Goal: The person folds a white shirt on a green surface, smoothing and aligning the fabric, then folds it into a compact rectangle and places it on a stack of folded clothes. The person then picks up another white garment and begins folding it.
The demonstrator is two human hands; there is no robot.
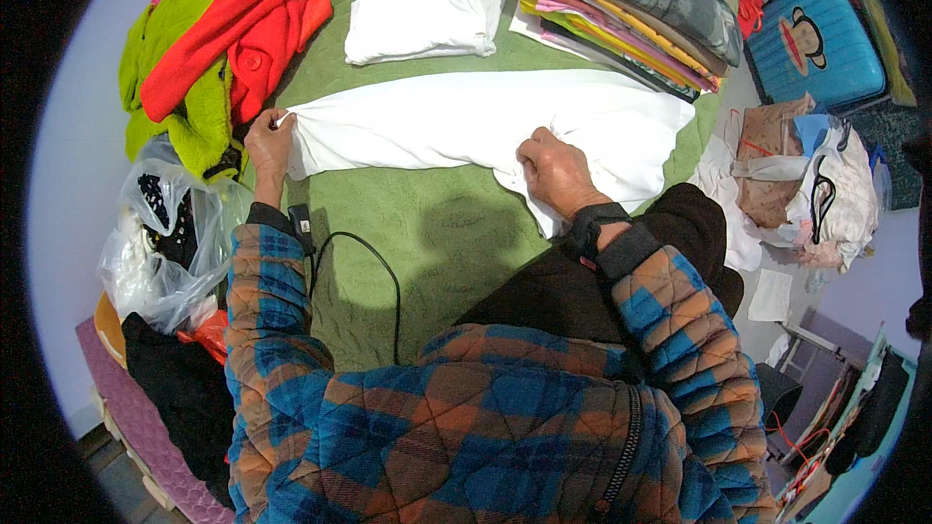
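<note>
Left hand (269, 144) and right hand (560, 173) are pinching one white cloth (417, 121)! One clear bag (136, 277) is holding black-and-white items (170, 228), bed's (379, 209) left edge.

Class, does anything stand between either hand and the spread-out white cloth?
Nothing visible does: the left hand pinches the cloth at its left end, and the right hand is closed on it farther right.
</note>
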